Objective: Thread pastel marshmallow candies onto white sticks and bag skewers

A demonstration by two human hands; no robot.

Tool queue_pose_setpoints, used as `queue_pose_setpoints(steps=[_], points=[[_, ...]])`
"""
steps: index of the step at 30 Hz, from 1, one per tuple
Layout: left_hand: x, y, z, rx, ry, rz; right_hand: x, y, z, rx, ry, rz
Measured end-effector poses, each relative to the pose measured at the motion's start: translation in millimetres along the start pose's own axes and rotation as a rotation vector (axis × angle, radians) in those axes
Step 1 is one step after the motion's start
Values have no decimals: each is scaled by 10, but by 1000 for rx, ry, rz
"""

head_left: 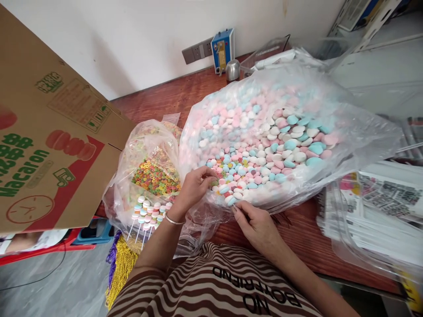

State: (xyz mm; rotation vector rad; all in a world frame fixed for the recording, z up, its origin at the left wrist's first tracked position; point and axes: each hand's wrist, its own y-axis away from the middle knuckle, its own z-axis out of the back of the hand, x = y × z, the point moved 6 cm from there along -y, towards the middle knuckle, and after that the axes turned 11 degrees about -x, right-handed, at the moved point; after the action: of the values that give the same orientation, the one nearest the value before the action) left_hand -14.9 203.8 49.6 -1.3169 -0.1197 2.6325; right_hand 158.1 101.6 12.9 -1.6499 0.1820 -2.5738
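A large clear plastic bag (360, 145) lies open, full of pink, white and pale blue macaron shells (291, 145). Small coloured pieces (231, 165) are scattered over the shells at its near left side. Over that near edge my left hand (194, 189) has its fingers and thumb pinched together; whatever is between them is hidden. My right hand (253, 220) pinches at the bag's front edge, beside a blue shell, and what it grips is too small to make out. Left of my left wrist, stacked macarons on white sticks (148, 215) lie in a row on plastic.
Another clear bag (148, 136) holds small coloured rings (155, 178). A cardboard box (49, 132) stands at the left. Behind are a blue device (223, 50) and a metal cup (233, 70). Printed packets (380, 202) fill a clear bin on the right of the wooden table (145, 99).
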Motion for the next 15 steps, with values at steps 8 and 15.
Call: queue_pose_setpoints(steps=[8, 15], points=[[-17, 66, -122, 88, 498, 233, 32, 6, 29, -30, -46, -11], [-7, 88, -142, 49, 553, 254, 32, -10, 54, -62, -72, -27]])
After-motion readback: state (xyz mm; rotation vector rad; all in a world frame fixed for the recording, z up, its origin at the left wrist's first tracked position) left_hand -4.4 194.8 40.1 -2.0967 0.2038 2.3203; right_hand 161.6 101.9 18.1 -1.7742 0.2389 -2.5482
